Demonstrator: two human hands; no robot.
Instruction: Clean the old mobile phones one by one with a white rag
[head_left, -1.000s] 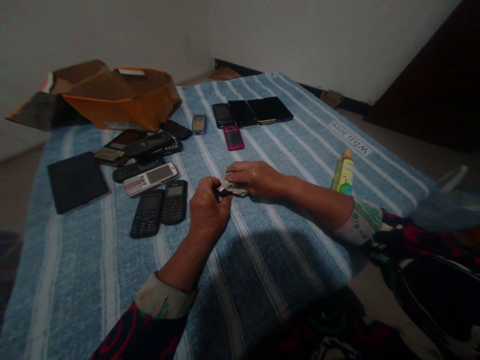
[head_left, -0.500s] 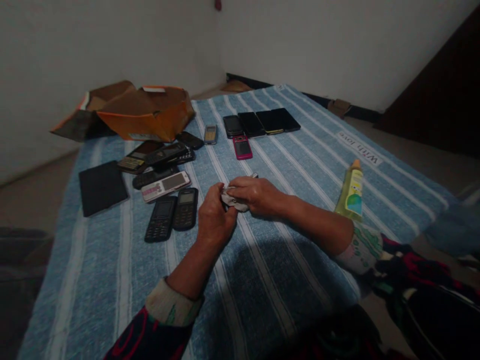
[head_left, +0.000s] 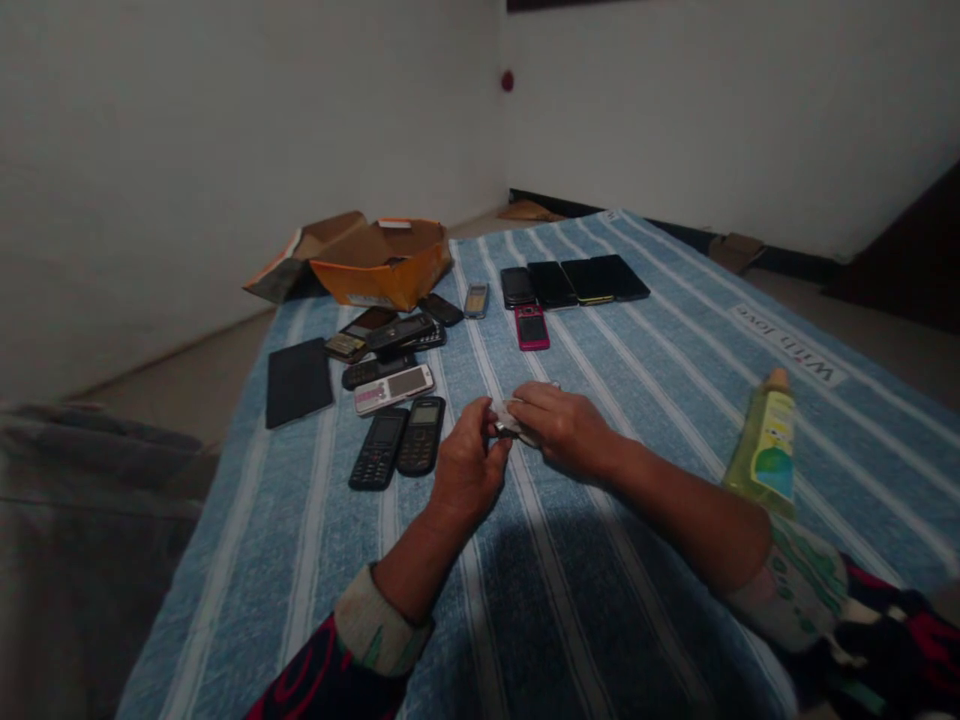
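My left hand point(head_left: 471, 458) is closed around the near end of a small silver-edged mobile phone, which is mostly covered by my fingers. A crumpled white cloth point(head_left: 519, 420) lies over the phone, pressed there by the bent fingers of my right hand point(head_left: 564, 425). Just left of my left hand, two dark keypad phones lie side by side: one point(head_left: 379, 450) and its neighbour point(head_left: 421, 437). A white and pink phone point(head_left: 395, 390) rests behind them. Farther back is a pink-red phone point(head_left: 532, 328), below a row of several black phones point(head_left: 553, 285).
An open orange cardboard box point(head_left: 382, 275) stands at the back left, with a pile of phones point(head_left: 401, 332) before it. A black tablet-like slab point(head_left: 299, 382) lies at the left. On the right, a bottle of yellow-green liquid point(head_left: 765, 450) lies on the striped blue cloth point(head_left: 652, 400).
The view has swung left and up, so everything sits farther right and lower. Both hands keep hold of the phone and cloth, with the right hand's fingers slightly shifted over it.
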